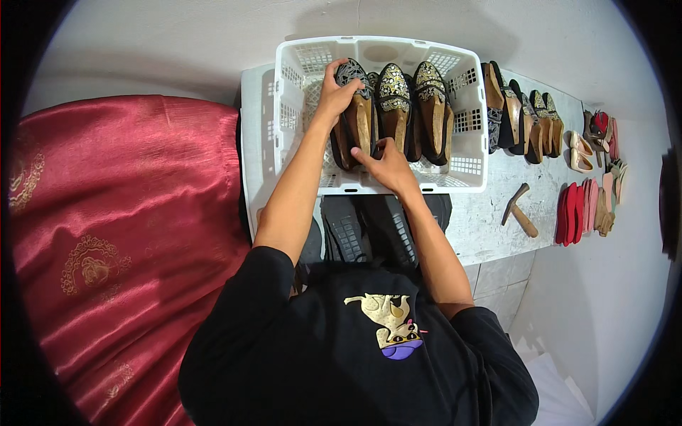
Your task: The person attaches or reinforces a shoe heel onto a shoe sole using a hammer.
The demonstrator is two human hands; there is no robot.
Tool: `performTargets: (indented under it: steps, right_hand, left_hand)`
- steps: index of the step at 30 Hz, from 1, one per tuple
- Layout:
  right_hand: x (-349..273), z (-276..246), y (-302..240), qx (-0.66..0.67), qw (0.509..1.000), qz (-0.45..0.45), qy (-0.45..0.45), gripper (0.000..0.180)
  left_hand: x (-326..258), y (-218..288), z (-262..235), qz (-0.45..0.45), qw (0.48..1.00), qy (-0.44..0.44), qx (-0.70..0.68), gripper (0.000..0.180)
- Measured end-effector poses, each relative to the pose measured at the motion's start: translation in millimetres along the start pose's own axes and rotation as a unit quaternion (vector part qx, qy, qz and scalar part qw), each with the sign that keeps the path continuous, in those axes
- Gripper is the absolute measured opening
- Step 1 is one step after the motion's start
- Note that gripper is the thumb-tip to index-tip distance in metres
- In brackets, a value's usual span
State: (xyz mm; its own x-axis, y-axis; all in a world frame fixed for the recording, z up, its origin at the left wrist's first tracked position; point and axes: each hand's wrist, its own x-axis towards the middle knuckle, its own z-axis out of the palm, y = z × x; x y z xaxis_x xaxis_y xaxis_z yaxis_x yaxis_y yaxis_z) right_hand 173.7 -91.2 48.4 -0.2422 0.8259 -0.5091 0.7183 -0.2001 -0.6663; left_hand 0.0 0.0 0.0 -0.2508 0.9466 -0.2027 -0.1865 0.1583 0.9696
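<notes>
We have both hands on the grey-toed shoe [347, 135] in a white basket [455, 188].
From the left, past a red cloth [128, 234], our left hand [335, 96] grasps the toe between thumb and fingers. A wooden form [362, 121] fills the shoe's opening. Our right hand [387, 167] sets its thumb at the heel; its fingers curl partly out of sight, so we cannot tell whether it clasps the shoe. Handling this one shoe seems the step in hand; the next move likely calls for guiding toe and heel together, clear of the patterned shoes [394, 85] just beside it. Farther right, on the table [472, 227], sit a row of shoes [536, 138] and, nearer us, a hammer [521, 211].
</notes>
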Motion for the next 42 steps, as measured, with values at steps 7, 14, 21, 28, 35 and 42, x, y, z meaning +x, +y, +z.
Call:
performTargets:
  steps: [7,14,21,28,35,42]
  right_hand:
    - [17.7,15.1,21.3,0.208,0.976,0.049,-0.043,0.090]
    - [13.5,-1.8,31.3,0.425,0.889,0.088,-0.145,0.118]
    - [7.7,-18.6,7.6,0.445,0.862,0.077,-0.232,0.121]
    - [13.9,-12.5,9.0,0.403,0.893,0.074,-0.186,0.105]
    - [10.5,-4.1,4.0,0.285,0.949,0.043,-0.131,0.106]
    - [8.4,5.3,5.9,0.017,0.999,-0.004,-0.034,0.116]
  left_hand:
    - [4.7,-1.8,-9.3,0.028,1.000,-0.011,0.010,0.063]
    - [-2.2,12.0,2.8,-0.013,0.996,-0.034,-0.083,0.063]
    - [-1.3,20.4,2.3,-0.086,0.993,-0.036,-0.067,0.063]
    - [-8.1,10.4,0.7,-0.023,0.998,-0.019,-0.062,0.056]
    - [-2.8,1.2,1.8,0.008,0.999,-0.029,-0.025,0.059]
    - [-2.6,-9.0,0.9,0.052,0.998,-0.020,-0.025,0.060]
